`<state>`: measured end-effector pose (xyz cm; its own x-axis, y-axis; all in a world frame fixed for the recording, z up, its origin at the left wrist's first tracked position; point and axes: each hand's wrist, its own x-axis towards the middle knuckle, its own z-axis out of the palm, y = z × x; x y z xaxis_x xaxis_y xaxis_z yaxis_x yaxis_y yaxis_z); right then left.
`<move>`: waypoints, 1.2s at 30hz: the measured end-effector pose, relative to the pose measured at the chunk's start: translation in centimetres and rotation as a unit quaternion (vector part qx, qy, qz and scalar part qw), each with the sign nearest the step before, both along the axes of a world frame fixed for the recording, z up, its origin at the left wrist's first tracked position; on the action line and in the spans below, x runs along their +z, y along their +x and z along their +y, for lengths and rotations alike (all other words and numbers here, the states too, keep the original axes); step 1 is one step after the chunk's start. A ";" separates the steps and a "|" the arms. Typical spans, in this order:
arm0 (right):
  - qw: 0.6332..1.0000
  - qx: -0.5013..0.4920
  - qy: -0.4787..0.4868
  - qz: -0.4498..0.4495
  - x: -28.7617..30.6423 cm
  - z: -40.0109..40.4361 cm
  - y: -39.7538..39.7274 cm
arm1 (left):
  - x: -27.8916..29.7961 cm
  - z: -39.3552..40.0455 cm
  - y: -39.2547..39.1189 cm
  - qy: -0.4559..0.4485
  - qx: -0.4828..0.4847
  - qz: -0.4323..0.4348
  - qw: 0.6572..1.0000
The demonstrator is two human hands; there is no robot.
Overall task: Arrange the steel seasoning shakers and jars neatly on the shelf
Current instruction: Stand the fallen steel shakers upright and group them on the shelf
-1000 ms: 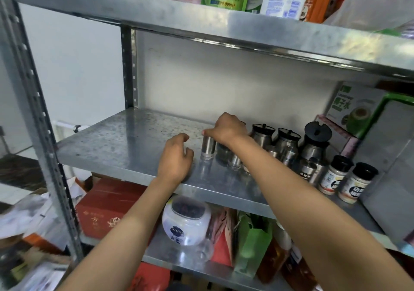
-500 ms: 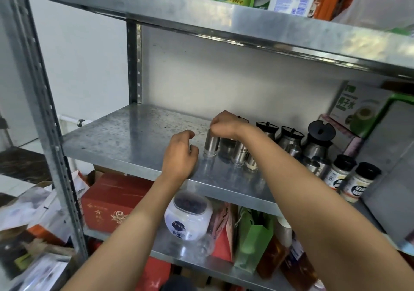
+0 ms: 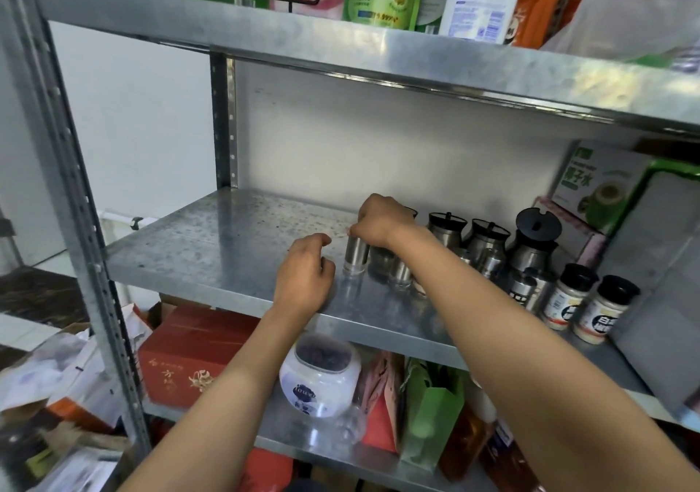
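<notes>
Placement step under way: right hand point(image 3: 382, 220) pinches the top of a steel shaker point(image 3: 357, 256) standing on the shelf point(image 3: 227, 241). Left hand point(image 3: 305, 277) curled, empty, beside it. Next: align with row.

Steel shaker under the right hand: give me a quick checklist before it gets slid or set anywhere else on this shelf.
1. Right hand on the steel shaker: ok, fingers pinch its top.
2. Shaker upright on the shelf: ok, base looks flat on the metal.
3. Left hand out of the path: not ok, it rests curled just beside the shaker.
4. Free room to the left: ok, bare shelf there.
5. Neighbours: not ok, other small shakers crowd close on its right.
6. Lid tight: cannot tell, the hand hides it.
</notes>
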<state>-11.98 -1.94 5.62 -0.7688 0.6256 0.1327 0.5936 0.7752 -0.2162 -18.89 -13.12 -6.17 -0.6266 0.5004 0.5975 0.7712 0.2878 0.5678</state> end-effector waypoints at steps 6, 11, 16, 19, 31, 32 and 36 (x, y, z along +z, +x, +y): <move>0.999 0.010 -0.036 0.002 0.0 0.1 0.6 | 0.0 0.0 0.1 -0.011 0.008 0.004 1.000; 0.997 0.003 -0.049 0.053 -0.3 1.0 0.8 | 0.1 0.0 0.1 -0.009 0.010 -0.005 1.000; 0.999 -0.018 0.008 0.043 -0.3 1.1 0.9 | 0.0 0.1 0.0 -0.008 0.011 -0.012 1.000; 1.000 -0.004 0.006 0.021 -0.5 1.1 0.9 | 0.0 0.1 -0.1 -0.005 0.009 -0.018 1.000; 0.996 0.069 -0.063 0.006 0.5 1.1 1.3 | -0.1 0.3 -0.3 -0.001 0.011 -0.022 1.000; 0.995 0.070 -0.070 0.007 0.5 1.1 1.3 | -0.1 0.4 -0.4 0.000 0.011 -0.029 1.000; 0.991 0.072 -0.111 0.034 0.8 1.2 1.5 | 0.2 0.5 -0.8 0.006 -0.005 -0.069 0.998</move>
